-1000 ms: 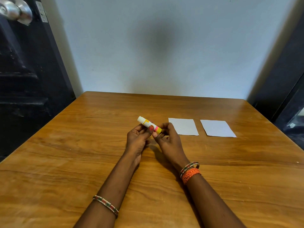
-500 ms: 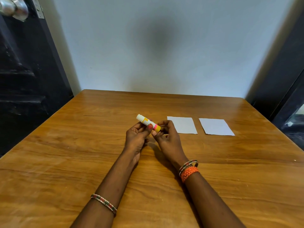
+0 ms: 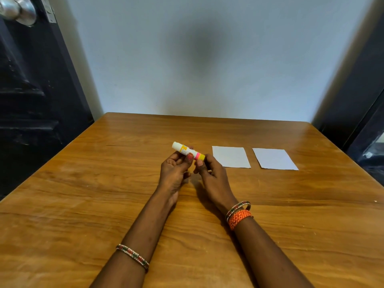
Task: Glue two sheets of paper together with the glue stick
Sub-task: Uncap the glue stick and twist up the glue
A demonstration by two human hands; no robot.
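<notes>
A white glue stick (image 3: 188, 151) with yellow and pink bands is held above the table's middle, tilted with its white end up to the left. My left hand (image 3: 174, 171) grips its body with thumb and fingers. My right hand (image 3: 209, 171) pinches the yellow lower end. Two small white sheets of paper lie flat to the right, side by side and apart: the left sheet (image 3: 230, 156) just beyond my right hand, the right sheet (image 3: 274, 159) farther right.
The wooden table (image 3: 104, 194) stands against a pale wall. A dark door with a metal knob (image 3: 18, 9) is at the left. Dark furniture edges the right side.
The glue stick and both hands have barely shifted; the pink band shows more beside the yellow end. The papers have not moved.
</notes>
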